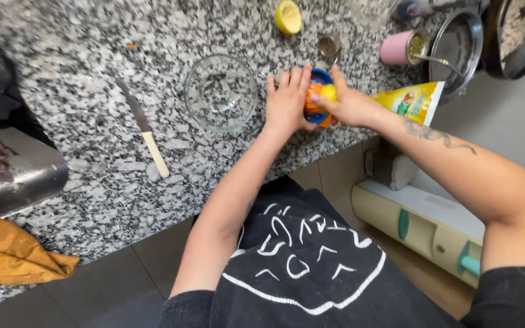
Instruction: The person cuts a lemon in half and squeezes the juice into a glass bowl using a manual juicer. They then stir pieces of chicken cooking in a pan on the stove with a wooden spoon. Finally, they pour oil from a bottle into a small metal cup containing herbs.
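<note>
Black apron (299,267), left hand (287,103) steadying juicer (317,97), right hand (350,106) pressing lemon half (329,92)

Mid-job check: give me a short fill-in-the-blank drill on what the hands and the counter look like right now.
1. The right hand presses a yellow lemon half onto the blue and ____ plastic citrus juicer.
2. The left hand steadies the juicer; just to its left stands an empty clear ____ bowl.
3. A knife with a pale ____ handle lies on the speckled granite counter.

Missing words: orange; glass; wooden
</note>
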